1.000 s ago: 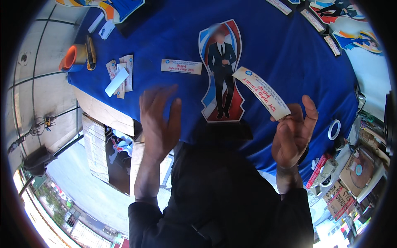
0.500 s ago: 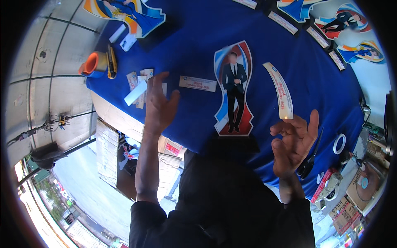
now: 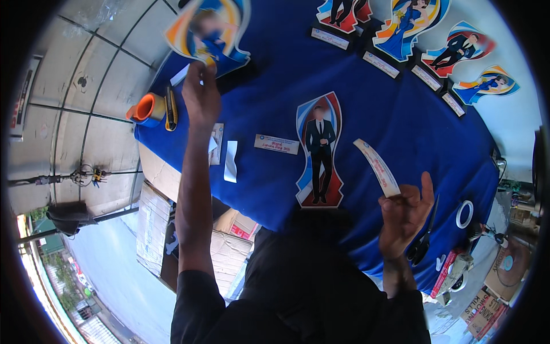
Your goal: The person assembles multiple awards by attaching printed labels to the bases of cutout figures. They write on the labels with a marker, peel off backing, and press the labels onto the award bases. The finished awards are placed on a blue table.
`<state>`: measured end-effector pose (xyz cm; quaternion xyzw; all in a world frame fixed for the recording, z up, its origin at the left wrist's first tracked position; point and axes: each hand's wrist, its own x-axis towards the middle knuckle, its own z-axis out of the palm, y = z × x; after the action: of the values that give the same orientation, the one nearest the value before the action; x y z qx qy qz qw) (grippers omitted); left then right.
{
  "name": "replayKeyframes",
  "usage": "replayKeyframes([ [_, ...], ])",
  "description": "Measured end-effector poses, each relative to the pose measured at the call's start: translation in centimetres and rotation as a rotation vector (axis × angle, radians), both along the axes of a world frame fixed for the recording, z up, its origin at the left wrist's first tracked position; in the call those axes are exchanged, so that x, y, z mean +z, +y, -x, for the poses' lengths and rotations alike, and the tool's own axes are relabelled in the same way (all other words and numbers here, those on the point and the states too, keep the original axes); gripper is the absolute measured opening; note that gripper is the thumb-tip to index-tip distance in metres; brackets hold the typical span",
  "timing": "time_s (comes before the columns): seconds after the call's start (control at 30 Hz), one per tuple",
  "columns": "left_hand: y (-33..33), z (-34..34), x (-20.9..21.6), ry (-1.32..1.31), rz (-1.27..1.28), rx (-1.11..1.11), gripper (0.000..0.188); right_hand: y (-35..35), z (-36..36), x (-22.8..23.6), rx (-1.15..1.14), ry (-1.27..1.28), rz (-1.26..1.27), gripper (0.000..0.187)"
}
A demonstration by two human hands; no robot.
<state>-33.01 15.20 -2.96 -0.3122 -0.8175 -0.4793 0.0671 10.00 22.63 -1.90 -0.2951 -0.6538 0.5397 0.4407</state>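
My left hand [image 3: 201,94] reaches to the far left, its fingers closed at the near edge of a printed cutout plaque [image 3: 234,56] with a figure in a blue gown; the plaque looks slightly blurred. In my right hand [image 3: 405,218], a curved, cream-coloured label strip [image 3: 375,166] is pinched by its lower end, with one finger raised. Between the hands stands another cutout plaque [image 3: 321,152], showing a figure in a dark suit on red, white and blue. A flat label strip [image 3: 276,144] lies just left of it on the blue cloth [image 3: 269,195].
Several plaques with label strips on black bases [image 3: 381,64] line the far right. Tape rolls [image 3: 148,109] and a yellow cutter [image 3: 171,109] lie at left, near a white backing strip [image 3: 230,161]. Scissors [image 3: 423,243] and a white tape roll [image 3: 464,214] lie at right.
My left hand has moved away from the loose strips, up to the blue-gown plaque, which now appears turned. My right hand keeps its label strip. The whole view has shifted.
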Motion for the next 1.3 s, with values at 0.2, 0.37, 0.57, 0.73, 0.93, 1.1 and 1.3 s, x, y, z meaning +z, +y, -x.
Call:
replayKeyframes([
  [0.2,2.5,-7.5,1.1,0.296,-0.139,-0.182,0.019,2.1,-1.9,-0.8,-0.114,-0.260,-0.529,0.052],
  [0.37,6.7,-17.2,2.1,0.024,-0.487,-0.472,0.015,2.6,-2.5,-2.8,-0.151,-0.228,-0.728,0.044],
  [0.57,8.6,-29.1,-2.7,-0.255,-0.201,-0.768,0.017,2.3,-4.6,-3.0,-0.139,-0.181,-0.783,0.034],
  [0.73,8.5,-33.7,-4.6,-0.325,-0.128,-0.791,0.021,2.9,-7.5,-3.2,-0.114,-0.159,-0.811,0.027],
  [0.93,7.2,-36.0,-3.5,-0.213,-0.305,-0.502,0.023,3.9,-12.0,-3.4,-0.074,-0.155,-0.847,0.021],
  [1.1,4.0,-37.4,-2.3,-0.471,-0.310,-0.577,0.039,5.2,-14.8,-5.4,-0.023,-0.130,-0.832,0.019],
  [1.3,3.0,-39.8,-4.3,-0.569,-0.271,-0.635,0.055,6.9,-12.5,-10.7,0.132,0.113,-0.287,0.031],
])
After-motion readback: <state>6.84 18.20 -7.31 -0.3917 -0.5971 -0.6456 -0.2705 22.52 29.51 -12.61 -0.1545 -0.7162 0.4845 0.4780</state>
